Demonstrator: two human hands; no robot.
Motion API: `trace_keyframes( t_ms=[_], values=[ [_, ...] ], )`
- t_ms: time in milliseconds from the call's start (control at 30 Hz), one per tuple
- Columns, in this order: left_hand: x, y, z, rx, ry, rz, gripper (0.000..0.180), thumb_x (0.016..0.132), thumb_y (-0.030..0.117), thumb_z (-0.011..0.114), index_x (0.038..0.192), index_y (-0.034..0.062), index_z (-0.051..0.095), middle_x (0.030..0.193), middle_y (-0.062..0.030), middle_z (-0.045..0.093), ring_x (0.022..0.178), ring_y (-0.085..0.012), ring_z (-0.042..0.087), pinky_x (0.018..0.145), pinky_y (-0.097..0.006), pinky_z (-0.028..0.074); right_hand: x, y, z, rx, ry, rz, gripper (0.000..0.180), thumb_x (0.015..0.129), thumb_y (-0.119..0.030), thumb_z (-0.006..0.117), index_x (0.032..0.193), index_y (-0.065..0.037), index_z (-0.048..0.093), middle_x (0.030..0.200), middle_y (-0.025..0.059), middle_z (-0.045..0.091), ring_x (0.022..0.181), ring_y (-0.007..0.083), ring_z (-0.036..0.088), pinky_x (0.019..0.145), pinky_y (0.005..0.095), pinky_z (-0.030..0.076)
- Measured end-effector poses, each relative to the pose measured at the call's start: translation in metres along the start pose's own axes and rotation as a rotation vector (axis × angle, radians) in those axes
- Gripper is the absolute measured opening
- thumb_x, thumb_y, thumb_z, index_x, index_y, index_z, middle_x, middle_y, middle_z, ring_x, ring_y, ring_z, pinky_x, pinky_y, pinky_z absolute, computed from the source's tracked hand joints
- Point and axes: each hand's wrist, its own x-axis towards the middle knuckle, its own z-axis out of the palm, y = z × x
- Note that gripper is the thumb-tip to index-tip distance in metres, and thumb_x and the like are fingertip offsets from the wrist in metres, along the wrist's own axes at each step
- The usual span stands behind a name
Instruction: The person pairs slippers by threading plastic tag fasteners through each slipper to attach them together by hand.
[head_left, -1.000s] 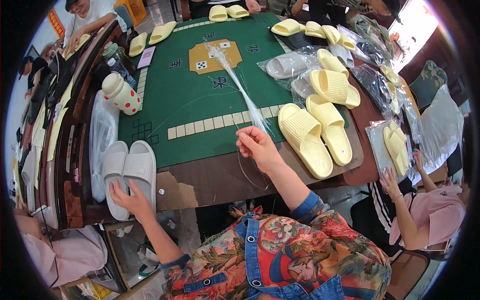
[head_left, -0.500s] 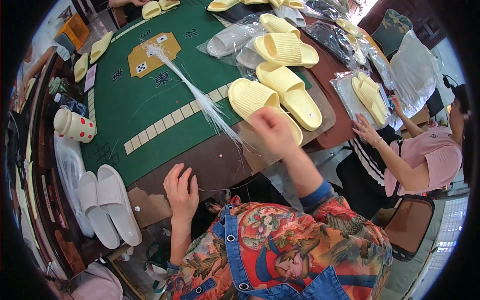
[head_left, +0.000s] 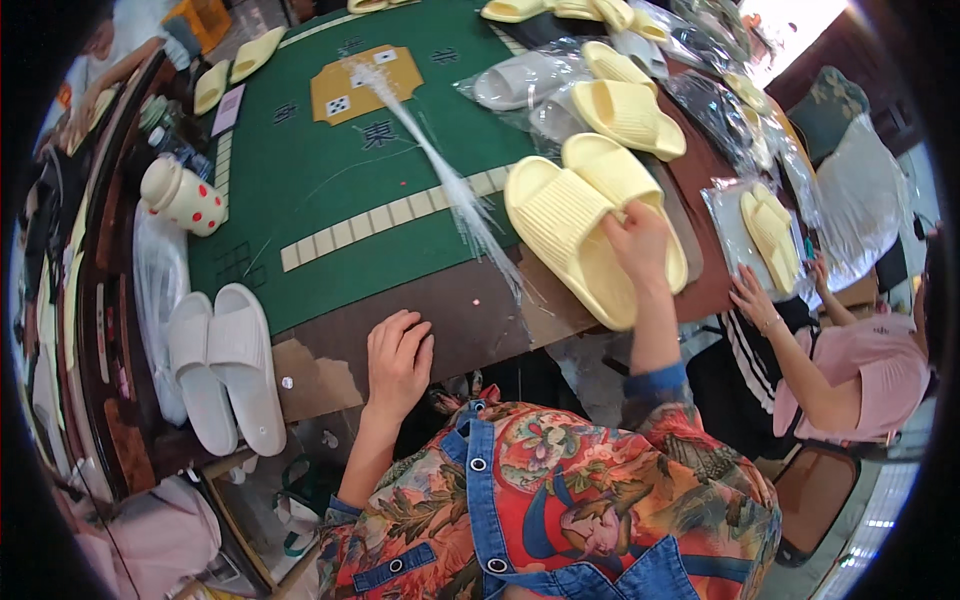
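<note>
My right hand [head_left: 640,242] grips the inner edges of a pair of pale yellow slippers [head_left: 560,215] where the two meet, at the near right of the table. Ribbed straps run across both slippers, and they sit side by side, toes pointing away from me. Resting on the brown near edge of the table, my left hand [head_left: 398,362] is open, its fingers loosely bent and holding nothing. Between the hands and farther in lies a bundle of thin clear plastic strands [head_left: 450,180], its loose ends reaching the near edge.
Light grey slippers [head_left: 228,370] stand at the left edge by a dotted white cup [head_left: 183,197]. More yellow slippers [head_left: 630,118] and bagged grey slippers [head_left: 525,82] lie at the far right. A person in pink [head_left: 845,375] sits at right, hands near a bagged yellow pair [head_left: 768,235].
My right hand has closed on the yellow slippers, which now lie tight side by side. My left hand has shifted slightly along the near edge. The view has swung a little left.
</note>
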Motion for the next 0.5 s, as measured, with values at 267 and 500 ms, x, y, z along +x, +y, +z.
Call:
trace_keyframes(
  t_ms=[267,500],
  values=[
    [0.000,0.003,-0.013,-1.241,0.239,-0.528,0.041,0.089,0.021,0.048,0.124,0.0030,0.038,0.114,-0.0112,0.049,0.100,-0.0201,0.051,0.081,-0.031,0.043,-0.045,-0.108,-0.003,0.507,-0.255,0.025,0.015,0.072,-0.011,0.064,0.085,-0.002,0.064,0.052,-0.0013,0.048,0.048,0.0028,0.039,0.042,0.0208,0.031],
    [0.004,-0.023,-0.057,-0.890,0.501,-0.604,0.058,0.086,0.006,0.051,0.133,-0.0023,0.016,0.130,-0.0162,0.033,0.117,-0.0211,0.037,0.099,-0.031,0.028,-0.075,-0.172,0.094,0.450,-0.577,-0.129,0.025,0.071,-0.025,0.066,0.070,-0.002,0.056,0.057,0.0123,0.055,0.052,0.0282,0.055,0.049,0.0358,0.042]
  ],
)
